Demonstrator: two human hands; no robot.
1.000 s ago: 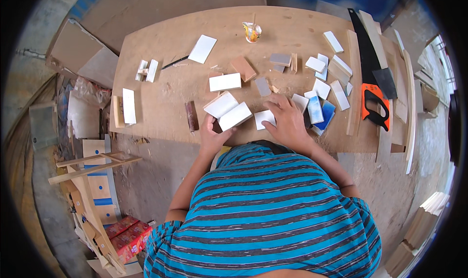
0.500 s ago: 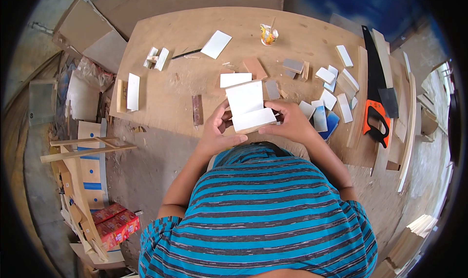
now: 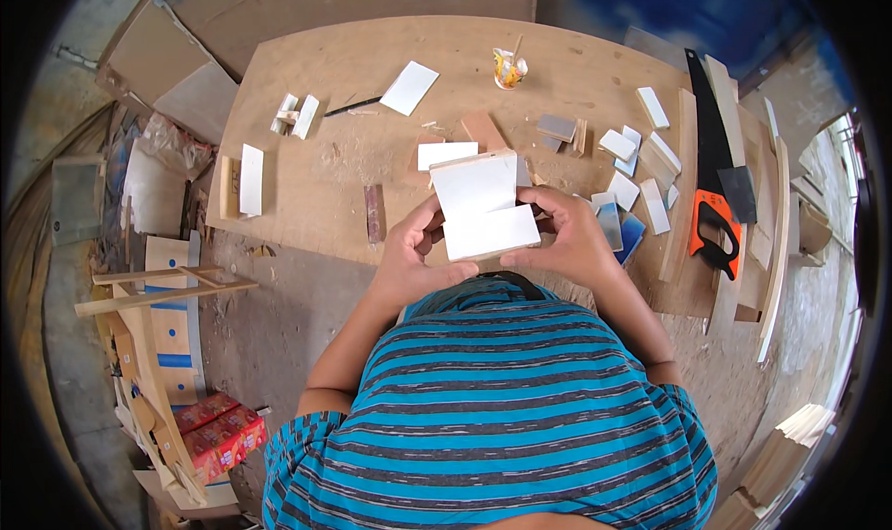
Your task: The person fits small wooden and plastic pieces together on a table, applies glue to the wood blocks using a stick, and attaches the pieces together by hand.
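Note:
Between my hands, over the table's near edge, is a white-faced wooden assembly (image 3: 474,186): a squarish panel with a narrower board (image 3: 492,233) across its near end. Bare wood shows along its edges. My left hand (image 3: 413,249) grips the left side, thumb along the near edge. My right hand (image 3: 571,237) holds the right side with its fingers curled round the edge. How the two pieces join is hidden. Just beyond lies a white strip (image 3: 448,155) beside a reddish-brown block (image 3: 483,130).
On the wooden table (image 3: 316,182) several white offcuts (image 3: 653,205) lie at right, near an orange-handled handsaw (image 3: 715,219) and long wood strips. A paper cup (image 3: 508,69) stands at the back. Left are a black pencil-like stick (image 3: 353,105) and an H-shaped white piece (image 3: 295,116).
The assembly has turned slightly and looks a little larger, its far edge now showing more bare wood. My right hand has shifted slightly to the right; both hands keep their grip.

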